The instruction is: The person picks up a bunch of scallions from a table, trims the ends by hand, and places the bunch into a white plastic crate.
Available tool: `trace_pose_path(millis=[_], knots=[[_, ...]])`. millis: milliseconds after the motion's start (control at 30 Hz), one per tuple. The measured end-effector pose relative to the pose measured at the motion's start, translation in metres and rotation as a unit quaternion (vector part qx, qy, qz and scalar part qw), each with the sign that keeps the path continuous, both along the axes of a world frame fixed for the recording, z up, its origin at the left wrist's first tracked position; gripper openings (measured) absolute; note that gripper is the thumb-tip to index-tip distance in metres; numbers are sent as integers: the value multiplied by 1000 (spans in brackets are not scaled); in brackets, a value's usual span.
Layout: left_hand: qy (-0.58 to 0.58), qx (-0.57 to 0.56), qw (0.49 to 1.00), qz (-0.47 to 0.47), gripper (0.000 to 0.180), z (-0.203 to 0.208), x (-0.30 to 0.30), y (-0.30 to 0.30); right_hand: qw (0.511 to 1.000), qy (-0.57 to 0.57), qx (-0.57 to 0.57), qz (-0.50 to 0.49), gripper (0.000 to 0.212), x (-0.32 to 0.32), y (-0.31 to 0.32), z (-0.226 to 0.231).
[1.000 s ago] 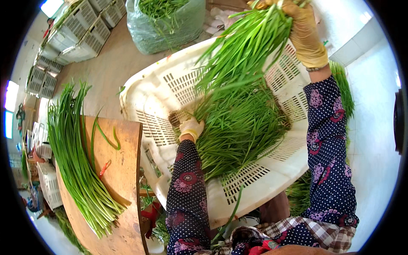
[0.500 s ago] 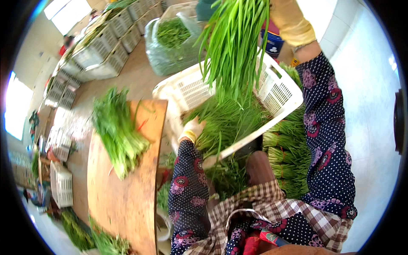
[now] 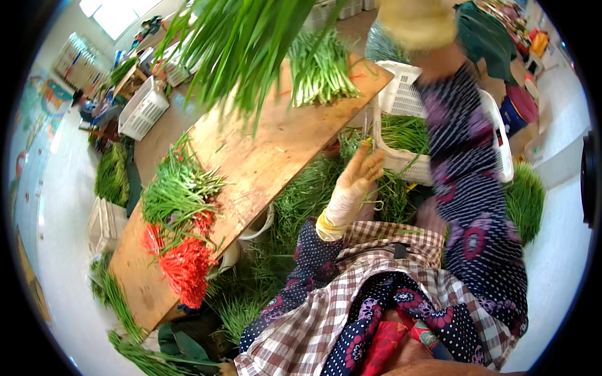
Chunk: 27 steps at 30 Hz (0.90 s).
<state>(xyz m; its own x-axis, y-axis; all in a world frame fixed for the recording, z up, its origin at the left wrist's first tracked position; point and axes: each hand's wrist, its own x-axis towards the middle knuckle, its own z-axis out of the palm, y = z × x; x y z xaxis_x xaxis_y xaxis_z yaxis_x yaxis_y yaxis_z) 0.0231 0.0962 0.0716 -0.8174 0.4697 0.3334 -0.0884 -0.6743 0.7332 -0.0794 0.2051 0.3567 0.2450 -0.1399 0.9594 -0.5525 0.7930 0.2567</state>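
Observation:
My right hand (image 3: 419,25), in a yellowish glove and blurred by motion, is raised at the top edge. Beside it a large bunch of garlic chives (image 3: 248,56) hangs with its long green leaves down over the far part of the wooden board; the stems and grip are cut off by the frame. My left hand (image 3: 356,178), gloved with a yellow cuff, holds nothing, its fingers stretched out above my lap. A smaller chive bunch (image 3: 323,69) lies on the wooden board (image 3: 251,169). Farther down the board are loose chives (image 3: 179,188) and a heap of red ties (image 3: 188,269).
A white plastic crate (image 3: 401,164) with chives in it stands beyond my left hand. More greens (image 3: 301,200) lie under the board. At the right are a chive pile (image 3: 524,197) and a blue tub (image 3: 513,116). Another person (image 3: 100,113) sits far left.
My view has turned left toward the board. My left hand has come out of the crate, empty. The bunch by my right hand has moved from above the crate to over the board.

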Motion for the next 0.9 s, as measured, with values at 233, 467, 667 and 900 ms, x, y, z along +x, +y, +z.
trace_pose_path(millis=[233, 467, 667, 900], knots=[[-222, 402, 879, 130, 83, -43, -22, -38, 883, -390, -104, 238, 32, 37, -66, -301], [-265, 412, 854, 174, 74, -68, -35, -61, 490, -491, -373, 616, 33, 81, -42, -327], [-256, 365, 869, 214, 66, -71, -25, -72, 363, -655, -63, 660, 104, 99, 26, -327], [-299, 254, 903, 175, 62, -102, 0, -64, 181, -784, -167, 570, 79, 40, 13, -351]])
